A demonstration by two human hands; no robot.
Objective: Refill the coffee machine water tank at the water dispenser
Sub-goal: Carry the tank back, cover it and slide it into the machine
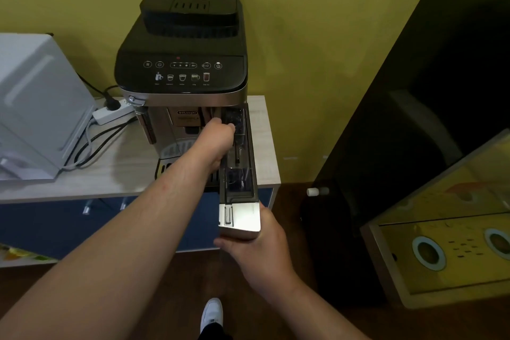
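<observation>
1. Tank (239, 171) position: it sits partly drawn out of the right side of the coffee machine (182, 69), its silver front end hanging past the desk (132, 163) edge, over the floor, in the right hand's grip.
2. Risk of a drop: only the near end is cupped from below. If the far end comes clear of its slot before the left hand takes real weight, the tank would likely tip nose-down and slip.
3. Risk of a spill: whether water is left inside cannot be told through the dark walls. Any tilt on the way out could slop it toward the power strip (113, 114) and cables lying well left of the left hand.
4. Risk of jamming: pulling at an angle, not straight along the slot, may bind the tank and drag the machine toward the desk edge.
5. Left hand (218, 140): arm reaching far forward and nearly straight, hand curled narrow around the tank's upper rim near the machine's front, fingertips hooked over the edge.
6. Right hand (259, 254): nearer the body, wrist bent, palm up under the silver end, fingers wrapped beneath and thumb along its right side, holding it closed.
7. No dispenser can be identified with certainty.
</observation>
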